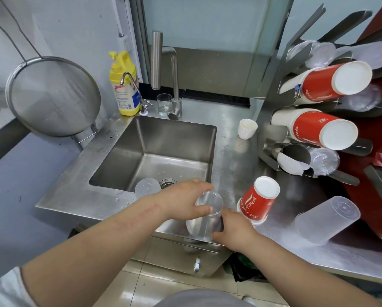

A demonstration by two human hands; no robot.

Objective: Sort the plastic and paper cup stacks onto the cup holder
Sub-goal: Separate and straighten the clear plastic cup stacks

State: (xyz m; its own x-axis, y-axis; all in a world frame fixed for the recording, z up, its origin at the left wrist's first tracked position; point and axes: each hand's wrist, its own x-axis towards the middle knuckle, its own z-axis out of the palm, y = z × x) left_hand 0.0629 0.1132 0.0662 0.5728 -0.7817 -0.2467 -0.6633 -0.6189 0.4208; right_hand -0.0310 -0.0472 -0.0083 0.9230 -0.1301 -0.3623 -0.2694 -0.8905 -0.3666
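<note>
A clear plastic cup stack is held upside down over the front edge of the steel table, just right of the sink. The left hand is wrapped over the stack's upper end, fingers curled round the far side and thumb pressed on the near side. The right hand is closed on the lower end, with the stack's wide rim seated between its thumb and fingers. A red paper cup stack is stood upside down on the table just beside the right hand, not touched. A frosted plastic cup stack is lying tilted further right. The cup holder at the right is loaded with two red paper stacks and several clear stacks. A small white cup is seen near the holder's base. One frosted cup is lying in the sink by the drain. A strainer is hung on the left wall.
</note>
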